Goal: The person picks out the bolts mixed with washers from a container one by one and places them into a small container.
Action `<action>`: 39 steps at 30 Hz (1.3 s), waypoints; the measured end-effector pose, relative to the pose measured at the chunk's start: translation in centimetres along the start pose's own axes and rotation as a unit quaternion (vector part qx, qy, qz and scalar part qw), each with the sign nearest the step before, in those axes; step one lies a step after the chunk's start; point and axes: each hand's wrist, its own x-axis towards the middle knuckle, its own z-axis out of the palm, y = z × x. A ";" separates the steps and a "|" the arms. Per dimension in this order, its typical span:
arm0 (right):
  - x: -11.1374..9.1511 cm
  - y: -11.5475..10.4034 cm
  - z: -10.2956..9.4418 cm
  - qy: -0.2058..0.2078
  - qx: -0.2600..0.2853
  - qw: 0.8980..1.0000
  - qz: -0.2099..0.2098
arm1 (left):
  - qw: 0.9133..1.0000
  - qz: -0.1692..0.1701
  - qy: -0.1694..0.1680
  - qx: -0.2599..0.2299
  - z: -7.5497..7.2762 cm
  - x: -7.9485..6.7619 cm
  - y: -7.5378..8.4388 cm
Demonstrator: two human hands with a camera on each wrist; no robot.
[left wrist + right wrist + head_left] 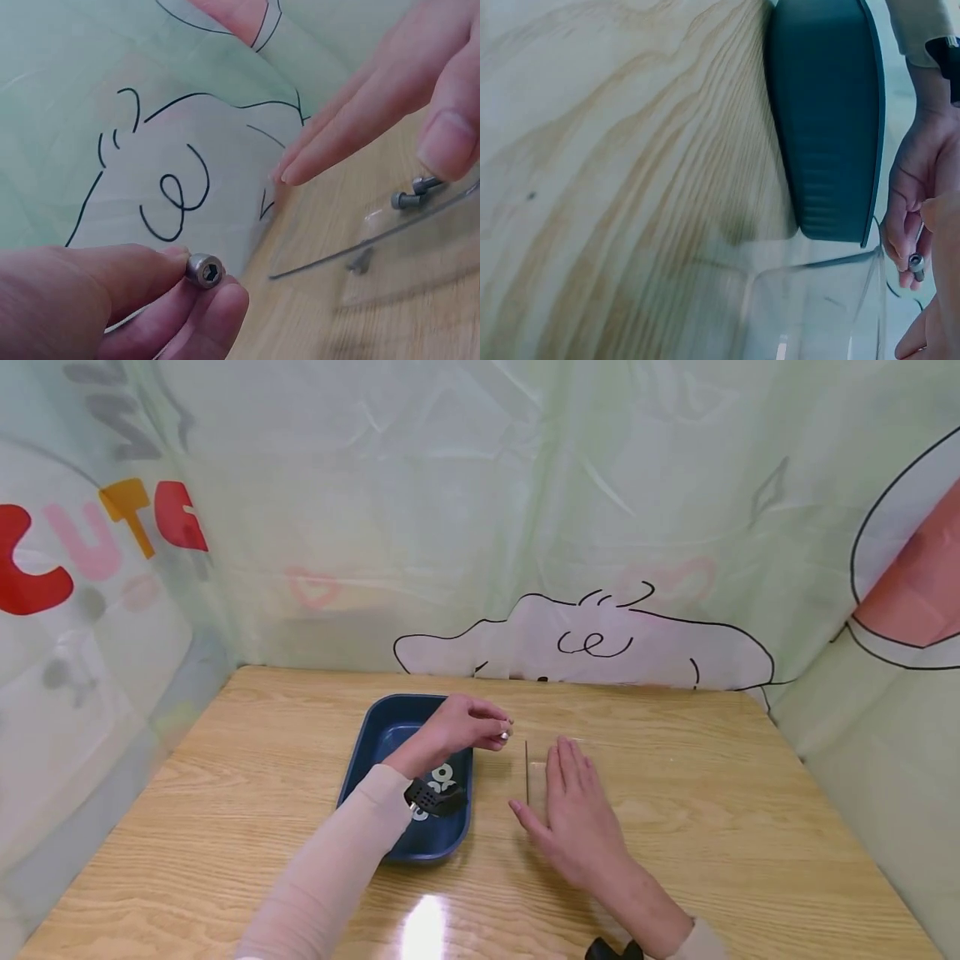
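Observation:
My left hand (468, 724) pinches a socket head bolt (205, 271) between thumb and fingers, its hex recess showing in the left wrist view. This hand is raised over the right edge of a blue tray (416, 857). My right hand (581, 818) has its fingers straight and together, thumb spread, beside a clear plastic container (810, 311). Whether the palm touches the container is hard to tell. Several small bolts (407, 200) show through the clear plastic, near the right thumb in the left wrist view.
Pale rings (442, 772) lie in the blue tray, partly hidden by my left wrist and its black band (435, 798). The wooden table (720, 827) extends around both hands. A printed curtain (465, 510) hangs behind its far edge.

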 end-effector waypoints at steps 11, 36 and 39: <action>-0.8 1.7 -0.1 -0.008 0.008 1.000 0.025 | 1.000 0.002 -0.024 -0.012 2.1 0.5 0.5; -2.3 4.7 0.3 -0.009 0.014 0.998 0.065 | 0.998 0.002 -0.050 0.038 6.5 2.1 0.6; -2.4 4.8 0.4 -0.009 0.014 0.997 0.069 | 0.997 0.006 -0.046 0.058 7.0 2.2 0.7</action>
